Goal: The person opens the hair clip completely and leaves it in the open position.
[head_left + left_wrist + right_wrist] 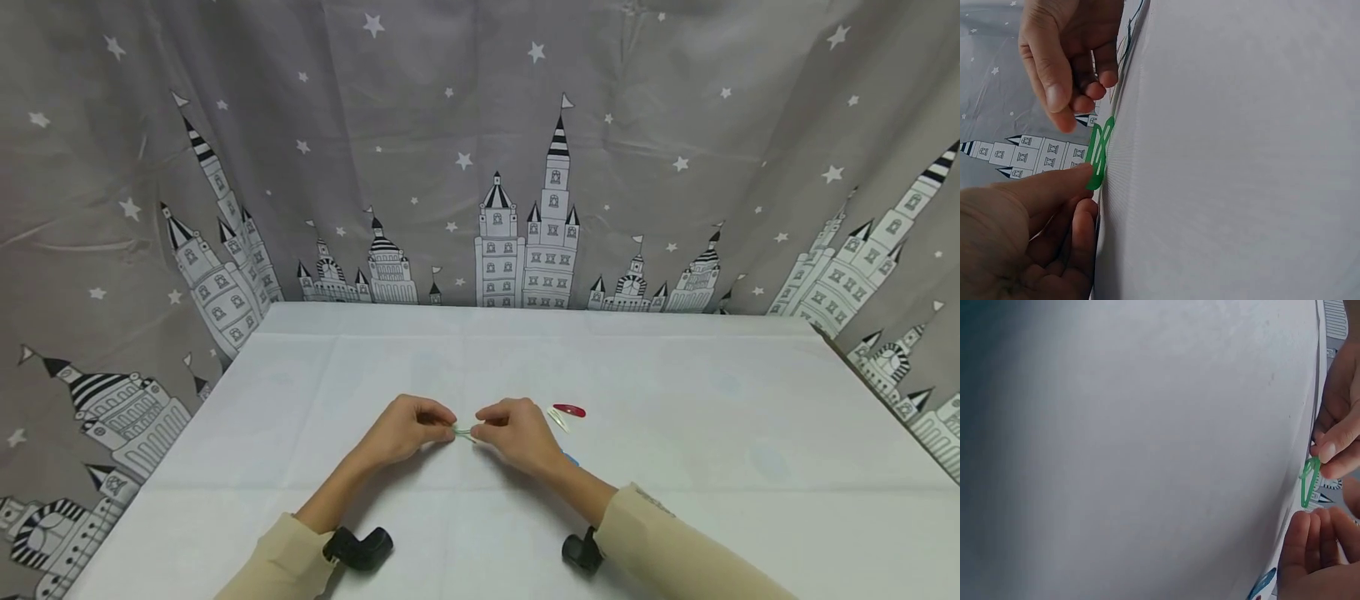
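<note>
Our left hand (405, 429) pinches one end of the splayed green snap hair clip (1103, 150) over the desk (712, 417), right hand (519, 435) loose-fingered just off its free end, near red clip (569, 410), pale clip (558, 419) and blue clip (571, 458); slipping pinch could twist it loose.

The hair clip (1103, 156) is bright green and slim, with a smooth, solid, rounded end and long narrow strips with slots between them. It is unsnapped: the strips spread apart toward the right and look crossed from the left wrist. It lies roughly level, pointing left to right, over the middle of the white table. The left hand (401, 429) pinches its rounded left end; the free right end points to the right hand (521, 433), just beside it.
</note>
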`<state>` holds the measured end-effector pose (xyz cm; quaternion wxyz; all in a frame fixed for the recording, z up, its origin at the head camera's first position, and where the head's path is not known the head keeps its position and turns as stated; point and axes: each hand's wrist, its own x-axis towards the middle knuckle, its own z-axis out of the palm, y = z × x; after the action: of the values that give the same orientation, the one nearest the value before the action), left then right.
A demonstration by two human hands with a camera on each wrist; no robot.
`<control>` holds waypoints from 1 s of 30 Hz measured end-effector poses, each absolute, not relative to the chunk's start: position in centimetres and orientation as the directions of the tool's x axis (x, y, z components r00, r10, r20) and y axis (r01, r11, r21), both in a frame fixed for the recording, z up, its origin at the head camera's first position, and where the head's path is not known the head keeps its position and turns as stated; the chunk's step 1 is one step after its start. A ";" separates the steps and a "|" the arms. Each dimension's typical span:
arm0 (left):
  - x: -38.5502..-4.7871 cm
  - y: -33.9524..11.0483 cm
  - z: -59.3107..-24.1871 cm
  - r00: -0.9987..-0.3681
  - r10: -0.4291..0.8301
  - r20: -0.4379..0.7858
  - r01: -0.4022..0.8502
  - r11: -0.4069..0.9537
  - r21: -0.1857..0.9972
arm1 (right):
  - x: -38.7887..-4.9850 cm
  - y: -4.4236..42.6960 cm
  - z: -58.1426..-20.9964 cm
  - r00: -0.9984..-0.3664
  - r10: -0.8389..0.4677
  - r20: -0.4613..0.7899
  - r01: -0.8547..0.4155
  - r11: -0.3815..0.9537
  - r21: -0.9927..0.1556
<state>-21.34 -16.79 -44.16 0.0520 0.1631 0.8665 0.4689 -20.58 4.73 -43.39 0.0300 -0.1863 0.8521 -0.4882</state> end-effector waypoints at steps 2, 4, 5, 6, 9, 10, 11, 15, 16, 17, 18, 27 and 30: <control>-21.3 -16.8 -44.1 -0.941 0.330 0.068 0.237 0.505 0.830 | -20.5 5.0 -43.1 -0.926 -0.352 0.132 -0.290 0.445 -0.847; -21.3 -16.8 -44.0 -0.943 0.326 0.072 0.239 0.511 0.826 | -20.5 5.3 -42.8 -0.925 -0.359 0.126 -0.285 0.434 -0.854; -21.4 -16.8 -43.9 -0.944 0.322 0.075 0.241 0.513 0.824 | -20.4 5.4 -42.6 -0.924 -0.361 0.124 -0.281 0.426 -0.860; -21.3 -16.8 -43.9 -0.944 0.319 0.079 0.244 0.520 0.819 | -20.4 5.6 -42.5 -0.924 -0.363 0.124 -0.281 0.421 -0.863; -21.3 -16.4 -43.7 -0.946 0.312 0.093 0.254 0.530 0.809 | -20.2 6.2 -42.4 -0.919 -0.369 0.139 -0.293 0.404 -0.867; -21.3 -16.3 -43.7 -0.945 0.312 0.100 0.261 0.531 0.806 | -20.2 6.5 -42.3 -0.919 -0.368 0.144 -0.297 0.402 -0.866; -21.3 -16.1 -43.7 -0.944 0.314 0.106 0.267 0.530 0.805 | -20.2 6.8 -42.3 -0.919 -0.366 0.148 -0.300 0.403 -0.865; -21.1 -15.3 -43.5 -0.941 0.317 0.115 0.274 0.518 0.810 | -20.0 7.8 -42.3 -0.927 -0.347 0.144 -0.287 0.408 -0.867; -21.1 -15.2 -43.4 -0.941 0.318 0.117 0.274 0.514 0.813 | -20.0 8.0 -42.3 -0.929 -0.341 0.141 -0.282 0.409 -0.868; -21.0 -15.0 -43.4 -0.941 0.319 0.118 0.274 0.509 0.816 | -20.0 8.2 -42.4 -0.933 -0.334 0.136 -0.274 0.410 -0.870; -21.0 -14.8 -43.4 -0.940 0.320 0.119 0.275 0.506 0.818 | -20.0 8.5 -42.4 -0.936 -0.327 0.132 -0.267 0.413 -0.871; -21.1 -12.8 -43.3 -0.934 0.337 0.114 0.281 0.501 0.819 | -19.9 10.7 -42.4 -0.957 -0.269 0.108 -0.223 0.445 -0.867; -21.3 -12.0 -43.4 -0.931 0.346 0.118 0.291 0.504 0.813 | -20.0 11.5 -42.4 -0.956 -0.277 0.100 -0.227 0.475 -0.850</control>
<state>-21.27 -12.03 -43.36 0.0298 0.1836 0.8667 0.4628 -19.97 11.50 -42.39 0.0255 -0.1466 0.8584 -0.4910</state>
